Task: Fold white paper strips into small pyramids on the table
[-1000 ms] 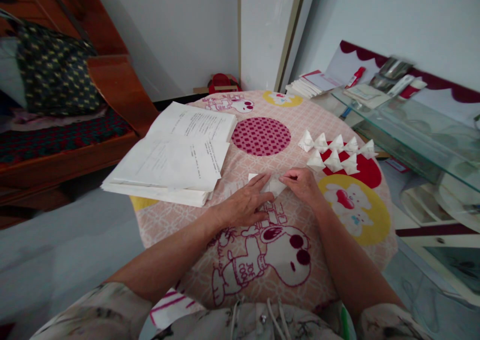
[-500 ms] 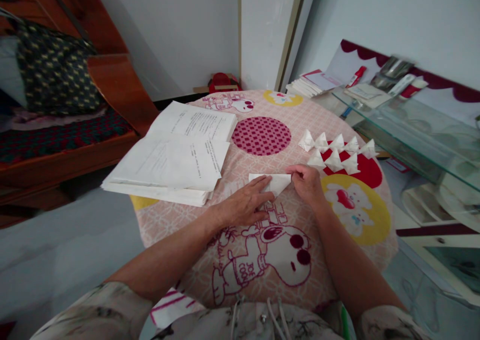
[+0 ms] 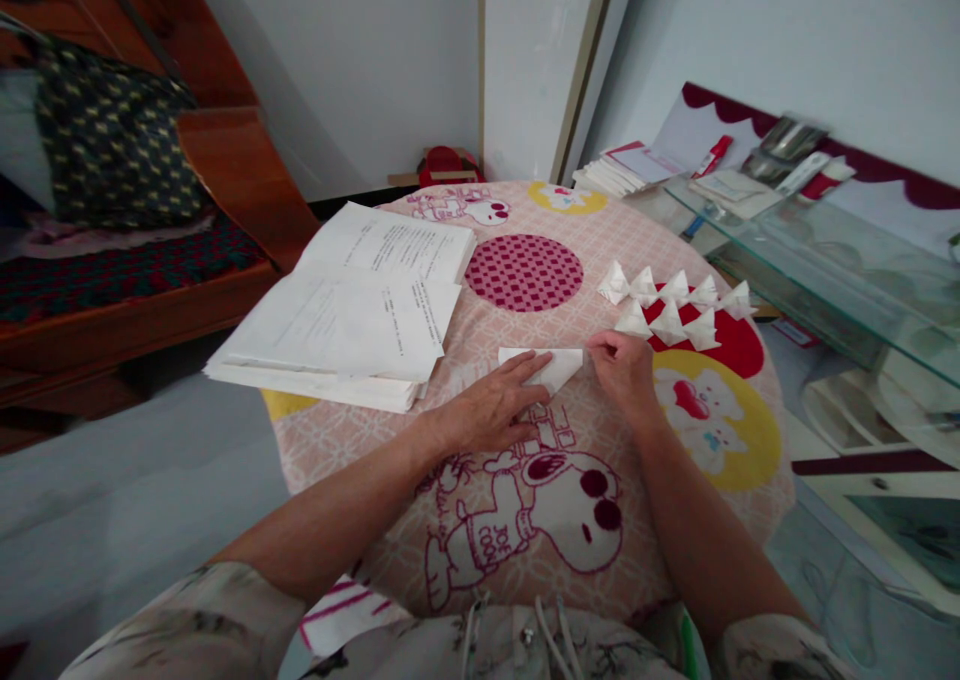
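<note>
A small folded piece of white paper (image 3: 559, 368) lies on the round table, its straight edge at the far side and a slanted edge at the right. My left hand (image 3: 499, 400) rests flat over its left part, fingers stretched out and pressing it down. Part of the paper is hidden under those fingers. At the paper's right corner, my right hand (image 3: 622, 368) is closed, thumb and fingers together, with nothing visible in them. Whether its fingertips touch the corner I cannot tell. Beyond it, several pointed folded paper shapes (image 3: 675, 288) stand in two rows.
An open book (image 3: 337, 310) with loose-looking pages lies on the left of the patterned tablecloth (image 3: 510, 330). To the right is a glass shelf (image 3: 840, 270) with a red tube (image 3: 712, 156) and metal containers. A wooden bench (image 3: 247, 180) carries a dark patterned bag (image 3: 112, 140).
My right hand has slid right, along the paper to its corner and slightly past it, uncovering the paper's right end. My left hand has stayed in place on the paper.
</note>
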`<state>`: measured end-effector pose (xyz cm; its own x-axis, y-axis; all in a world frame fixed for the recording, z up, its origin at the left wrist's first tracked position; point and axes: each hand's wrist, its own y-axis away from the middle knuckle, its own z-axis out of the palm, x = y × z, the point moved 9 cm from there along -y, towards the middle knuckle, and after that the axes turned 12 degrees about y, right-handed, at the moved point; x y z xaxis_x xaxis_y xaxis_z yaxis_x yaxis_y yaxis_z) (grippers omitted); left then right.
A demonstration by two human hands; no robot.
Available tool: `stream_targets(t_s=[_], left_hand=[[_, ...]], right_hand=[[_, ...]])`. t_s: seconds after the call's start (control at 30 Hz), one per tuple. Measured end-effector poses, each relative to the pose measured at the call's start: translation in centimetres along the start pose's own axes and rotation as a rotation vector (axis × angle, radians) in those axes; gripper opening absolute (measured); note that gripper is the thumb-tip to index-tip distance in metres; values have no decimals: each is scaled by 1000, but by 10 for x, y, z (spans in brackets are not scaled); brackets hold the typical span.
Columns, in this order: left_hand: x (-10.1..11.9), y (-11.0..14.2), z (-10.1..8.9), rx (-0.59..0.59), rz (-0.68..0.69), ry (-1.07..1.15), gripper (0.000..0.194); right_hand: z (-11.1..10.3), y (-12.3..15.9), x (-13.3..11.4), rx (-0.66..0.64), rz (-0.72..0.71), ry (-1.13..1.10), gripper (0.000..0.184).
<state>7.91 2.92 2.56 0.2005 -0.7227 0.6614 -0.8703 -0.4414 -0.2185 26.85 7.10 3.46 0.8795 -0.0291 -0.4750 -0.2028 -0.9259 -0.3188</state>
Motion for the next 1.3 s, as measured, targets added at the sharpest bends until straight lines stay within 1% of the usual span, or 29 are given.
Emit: stream_targets(t_s=[0.1,0.17,0.23,0.4,0.53,0.73,0.93,1.0,1.13,1.3], left_hand=[[0,0,1,-15,6,-2,37],[0,0,1,-21,-1,-5,36],[0,0,1,-21,-6,-8,36],[0,0,1,-18,0,-11,37],[0,0,2,-20,-5,-19,38],[0,0,2,-19,-1,-17,39],[-2,0,2,-15,0,3,39],[-3,0,3,-19,-10,-3,39],[-3,0,3,-30,-33,-7,37],[-1,0,2,-24,-22,-2,35]], right_hand=[[0,-1,13,-36,68,-135,21],[1,-1,13,-61,67,-200,22],[1,-1,10,-77,51,-219,23],[6,-1,3,-110,30,-200,23],[9,-2,5,-117,58,-189,22],[10,-2,7,-123,63,-186,21],[7,-1,1,-121,18,-142,18],[8,0,0,-139,4,-134,16],[12,1,0,-176,-9,-127,16],[7,0,2,-152,9,-159,26]])
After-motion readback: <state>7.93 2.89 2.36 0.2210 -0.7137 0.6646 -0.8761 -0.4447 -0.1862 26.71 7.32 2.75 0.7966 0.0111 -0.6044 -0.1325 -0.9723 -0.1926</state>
